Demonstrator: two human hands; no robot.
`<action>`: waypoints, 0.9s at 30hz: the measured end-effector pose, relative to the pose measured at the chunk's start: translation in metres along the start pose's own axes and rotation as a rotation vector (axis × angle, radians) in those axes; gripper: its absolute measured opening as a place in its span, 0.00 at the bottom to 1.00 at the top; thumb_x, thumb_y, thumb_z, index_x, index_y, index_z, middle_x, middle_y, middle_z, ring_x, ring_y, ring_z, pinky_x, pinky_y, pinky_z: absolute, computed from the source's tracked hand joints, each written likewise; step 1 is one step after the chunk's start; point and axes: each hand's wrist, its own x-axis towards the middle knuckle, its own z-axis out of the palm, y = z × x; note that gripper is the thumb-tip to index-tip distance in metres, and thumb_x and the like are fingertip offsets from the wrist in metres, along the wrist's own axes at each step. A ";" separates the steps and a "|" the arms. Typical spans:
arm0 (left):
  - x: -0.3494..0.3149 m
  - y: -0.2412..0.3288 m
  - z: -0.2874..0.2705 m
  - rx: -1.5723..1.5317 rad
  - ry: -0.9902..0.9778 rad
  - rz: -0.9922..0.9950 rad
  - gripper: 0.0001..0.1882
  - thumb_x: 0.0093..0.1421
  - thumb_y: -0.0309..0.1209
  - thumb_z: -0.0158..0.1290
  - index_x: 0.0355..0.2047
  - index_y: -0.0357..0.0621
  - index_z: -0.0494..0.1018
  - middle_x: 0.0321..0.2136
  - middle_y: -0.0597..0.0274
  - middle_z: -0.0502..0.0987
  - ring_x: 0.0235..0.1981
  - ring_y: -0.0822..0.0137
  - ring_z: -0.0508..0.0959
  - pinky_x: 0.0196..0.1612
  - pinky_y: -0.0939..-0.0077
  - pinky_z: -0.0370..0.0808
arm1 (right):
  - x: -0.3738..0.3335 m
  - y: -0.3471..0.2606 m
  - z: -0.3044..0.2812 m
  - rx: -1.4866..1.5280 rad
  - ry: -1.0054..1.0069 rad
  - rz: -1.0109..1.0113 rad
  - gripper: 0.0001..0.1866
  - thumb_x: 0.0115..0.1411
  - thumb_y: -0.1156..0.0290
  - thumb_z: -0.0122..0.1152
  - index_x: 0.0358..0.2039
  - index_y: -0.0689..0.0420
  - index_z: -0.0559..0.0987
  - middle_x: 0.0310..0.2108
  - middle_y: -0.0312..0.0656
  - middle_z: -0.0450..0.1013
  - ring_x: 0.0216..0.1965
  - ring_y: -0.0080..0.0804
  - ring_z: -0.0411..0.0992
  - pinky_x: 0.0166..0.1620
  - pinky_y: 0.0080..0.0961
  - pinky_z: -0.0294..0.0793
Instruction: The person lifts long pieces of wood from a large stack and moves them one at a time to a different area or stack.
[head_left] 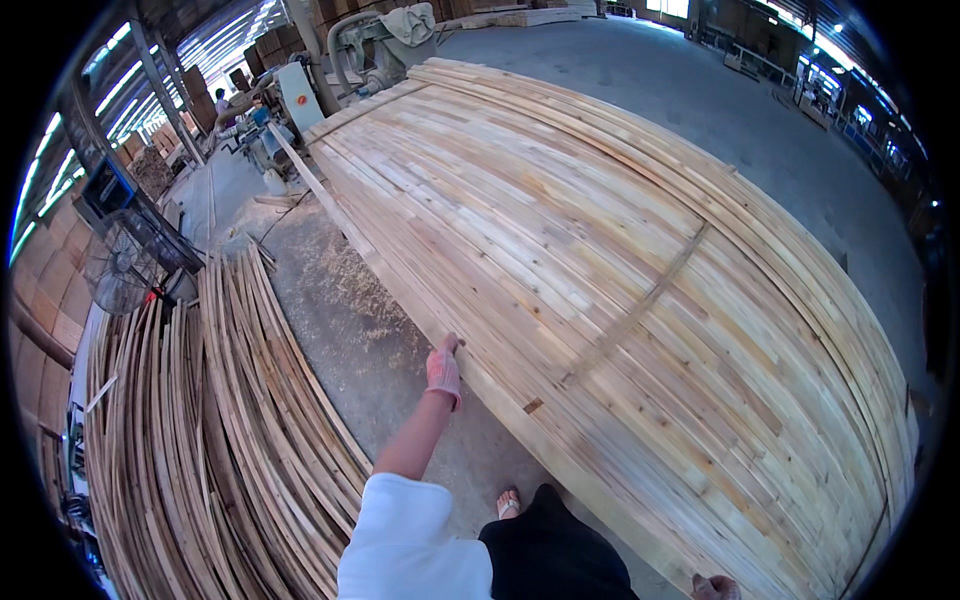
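Note:
My left hand (443, 372), in a pale pink knitted glove, is closed round the near-left edge of a long wooden strip (345, 225). That strip runs along the side of a broad stack of pale wooden strips (560, 250) and reaches away toward a machine at the far left. At the lower edge of the picture my right hand (715, 588) shows only in part. Its fingers are curled beside the stack's near edge, and what they hold is hidden. Darker cross strips (640, 300) lie over the stack, and a small brown patch (533, 406) marks its surface near my left hand.
On the left, long thin wooden offcuts (230, 430) lie on the floor. Sawdust (345, 275) is heaped between them and the stack. A black fan (122, 262) stands beyond the offcuts. A woodworking machine (297, 98) and a distant person (221, 101) are at the far left.

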 end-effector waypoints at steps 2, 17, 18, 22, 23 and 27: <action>0.053 0.018 -0.003 -0.044 0.013 0.040 0.24 0.57 0.47 0.57 0.42 0.36 0.76 0.34 0.56 0.79 0.30 0.62 0.79 0.36 0.67 0.77 | 0.007 -0.054 0.028 -0.005 0.096 -0.048 0.32 0.53 0.39 0.64 0.34 0.62 0.82 0.24 0.40 0.75 0.29 0.34 0.70 0.38 0.31 0.71; -0.103 -0.073 -0.035 0.024 -1.374 -0.622 0.21 0.64 0.34 0.51 0.54 0.34 0.70 0.54 0.50 0.73 0.53 0.61 0.74 0.61 0.64 0.67 | 0.083 -0.345 0.206 -0.289 -0.043 -0.245 0.30 0.54 0.38 0.59 0.29 0.56 0.84 0.27 0.51 0.79 0.35 0.43 0.79 0.41 0.36 0.75; -0.134 -0.091 -0.023 -0.121 -1.504 -0.779 0.24 0.66 0.37 0.50 0.57 0.34 0.67 0.55 0.52 0.72 0.54 0.62 0.72 0.61 0.65 0.66 | 0.085 -0.356 0.217 -0.203 -0.107 -0.358 0.29 0.55 0.40 0.59 0.33 0.56 0.84 0.30 0.51 0.79 0.37 0.43 0.78 0.42 0.36 0.75; -0.153 -0.126 -0.002 0.307 -1.596 -0.194 0.23 0.64 0.46 0.52 0.52 0.43 0.73 0.44 0.61 0.77 0.43 0.69 0.75 0.47 0.73 0.72 | 0.100 -0.373 0.250 0.016 -0.302 -0.680 0.26 0.58 0.46 0.59 0.43 0.57 0.81 0.40 0.52 0.78 0.43 0.46 0.77 0.47 0.36 0.74; -0.143 -0.127 -0.009 0.347 -1.437 -0.287 0.21 0.64 0.46 0.53 0.49 0.45 0.75 0.38 0.65 0.77 0.38 0.71 0.75 0.42 0.76 0.72 | 0.105 -0.367 0.254 0.042 -0.342 -0.728 0.25 0.59 0.48 0.59 0.45 0.56 0.81 0.42 0.52 0.78 0.45 0.46 0.76 0.48 0.36 0.73; -0.078 -0.115 -0.045 0.054 -0.927 -0.711 0.24 0.62 0.49 0.56 0.51 0.48 0.74 0.41 0.62 0.80 0.37 0.68 0.79 0.43 0.72 0.76 | 0.126 -0.310 0.229 -0.411 -0.100 -0.782 0.30 0.56 0.41 0.59 0.45 0.55 0.81 0.43 0.49 0.78 0.47 0.49 0.75 0.50 0.37 0.73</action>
